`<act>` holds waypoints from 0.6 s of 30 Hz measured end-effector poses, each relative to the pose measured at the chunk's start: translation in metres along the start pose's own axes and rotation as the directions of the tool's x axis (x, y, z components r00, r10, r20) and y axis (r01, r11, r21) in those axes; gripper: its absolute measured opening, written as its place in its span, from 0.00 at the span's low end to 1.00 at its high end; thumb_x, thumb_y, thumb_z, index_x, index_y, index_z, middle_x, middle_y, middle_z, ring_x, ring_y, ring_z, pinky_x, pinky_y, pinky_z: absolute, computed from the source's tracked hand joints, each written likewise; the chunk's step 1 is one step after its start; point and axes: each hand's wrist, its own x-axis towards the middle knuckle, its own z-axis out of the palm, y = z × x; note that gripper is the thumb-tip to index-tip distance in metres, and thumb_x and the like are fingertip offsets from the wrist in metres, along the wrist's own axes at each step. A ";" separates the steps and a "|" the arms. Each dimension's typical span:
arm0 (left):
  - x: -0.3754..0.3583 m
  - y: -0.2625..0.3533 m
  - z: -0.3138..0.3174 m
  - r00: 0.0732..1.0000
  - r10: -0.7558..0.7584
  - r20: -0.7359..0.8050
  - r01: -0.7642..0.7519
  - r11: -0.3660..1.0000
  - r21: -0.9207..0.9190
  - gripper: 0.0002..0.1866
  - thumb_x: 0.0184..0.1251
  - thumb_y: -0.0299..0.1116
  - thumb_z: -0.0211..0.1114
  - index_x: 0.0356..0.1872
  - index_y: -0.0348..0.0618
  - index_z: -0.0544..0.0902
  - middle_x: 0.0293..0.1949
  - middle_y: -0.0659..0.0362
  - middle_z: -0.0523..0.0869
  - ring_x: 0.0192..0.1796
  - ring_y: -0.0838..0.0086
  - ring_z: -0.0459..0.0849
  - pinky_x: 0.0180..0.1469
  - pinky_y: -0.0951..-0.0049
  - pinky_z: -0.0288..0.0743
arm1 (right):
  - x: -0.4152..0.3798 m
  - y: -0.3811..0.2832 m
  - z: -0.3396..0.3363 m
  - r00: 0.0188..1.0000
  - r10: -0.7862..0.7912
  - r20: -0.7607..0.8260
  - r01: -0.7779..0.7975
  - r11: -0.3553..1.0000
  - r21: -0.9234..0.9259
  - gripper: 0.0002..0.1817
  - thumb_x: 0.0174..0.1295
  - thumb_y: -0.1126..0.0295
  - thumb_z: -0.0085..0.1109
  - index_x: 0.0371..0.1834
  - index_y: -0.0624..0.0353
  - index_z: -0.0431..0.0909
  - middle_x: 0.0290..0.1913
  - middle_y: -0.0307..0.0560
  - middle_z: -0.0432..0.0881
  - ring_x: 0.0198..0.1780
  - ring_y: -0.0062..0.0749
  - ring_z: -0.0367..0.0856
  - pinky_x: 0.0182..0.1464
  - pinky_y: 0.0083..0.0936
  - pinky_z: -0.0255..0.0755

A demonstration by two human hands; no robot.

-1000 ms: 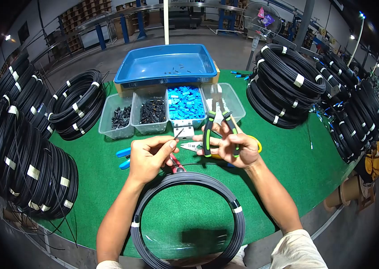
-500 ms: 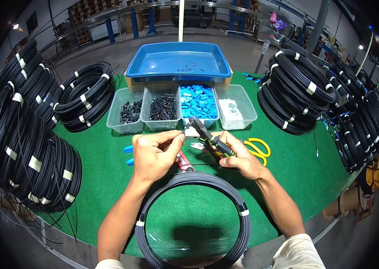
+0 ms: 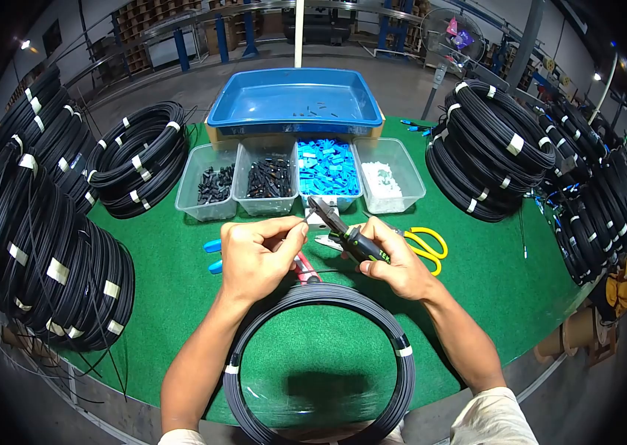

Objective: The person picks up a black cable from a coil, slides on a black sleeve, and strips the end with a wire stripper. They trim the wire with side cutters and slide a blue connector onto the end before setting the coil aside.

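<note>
My left hand [image 3: 258, 256] pinches the thin end of a black cable just above the near cable coil [image 3: 321, 293]. Black-handled pliers [image 3: 354, 241] are held in my right hand [image 3: 398, 267], with their jaws at the cable end, left of the hand. The handles look closer together than the jaws' dark shape lets me judge. Under and between my hands lies a red tool [image 3: 305, 268], partly hidden. Yellow-handled scissors [image 3: 438, 251] lie to the right of the pliers, partly behind my right hand. Blue handles [image 3: 214, 256] stick out left of my left hand.
Clear bins hold black parts [image 3: 215, 185], more black parts [image 3: 269, 178], blue parts [image 3: 328, 167] and white parts [image 3: 381, 180]. Behind them is a blue tray [image 3: 295, 100]. Black cable coils are stacked at left [image 3: 54, 252] and right [image 3: 491, 152] on the green table [image 3: 476, 297].
The pliers' handles have come closer together in my right hand, and the tool has turned slightly. My left hand stays almost in the same place.
</note>
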 end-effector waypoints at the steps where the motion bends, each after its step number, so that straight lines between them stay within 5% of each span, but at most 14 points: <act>1: 0.000 0.000 0.000 1.000 -0.002 -0.002 0.002 1.000 0.003 0.07 0.67 0.25 0.69 0.39 0.32 0.91 0.25 0.60 0.89 0.21 0.84 0.80 0.22 0.82 0.74 | 0.000 -0.001 0.000 1.000 0.000 -0.001 0.000 1.000 0.000 0.14 0.53 0.73 0.59 0.40 0.59 0.64 0.49 0.50 0.76 0.54 0.33 0.76 0.57 0.33 0.68; 10: -0.001 -0.002 0.001 1.000 -0.025 0.007 0.025 1.000 0.008 0.07 0.67 0.26 0.69 0.39 0.32 0.90 0.26 0.60 0.89 0.21 0.84 0.80 0.22 0.82 0.73 | 0.001 -0.001 -0.001 1.000 -0.022 0.018 0.023 0.999 -0.036 0.13 0.51 0.73 0.58 0.37 0.60 0.64 0.47 0.49 0.77 0.53 0.34 0.76 0.58 0.34 0.68; 12: -0.001 -0.002 0.001 1.000 -0.031 0.007 0.031 0.999 0.009 0.07 0.67 0.26 0.69 0.39 0.32 0.91 0.26 0.60 0.89 0.20 0.84 0.80 0.22 0.82 0.73 | 0.002 0.001 0.002 0.986 -0.164 -0.026 0.162 0.984 -0.072 0.12 0.51 0.74 0.58 0.38 0.62 0.67 0.36 0.45 0.73 0.41 0.33 0.72 0.50 0.32 0.68; 18: -0.001 0.001 0.001 0.999 -0.030 0.010 0.030 0.999 0.023 0.07 0.67 0.26 0.69 0.39 0.32 0.91 0.25 0.60 0.89 0.19 0.84 0.80 0.21 0.82 0.73 | 0.002 0.002 0.004 0.989 -0.147 -0.026 0.145 0.987 -0.072 0.12 0.50 0.75 0.57 0.37 0.62 0.66 0.37 0.46 0.73 0.41 0.35 0.72 0.50 0.33 0.68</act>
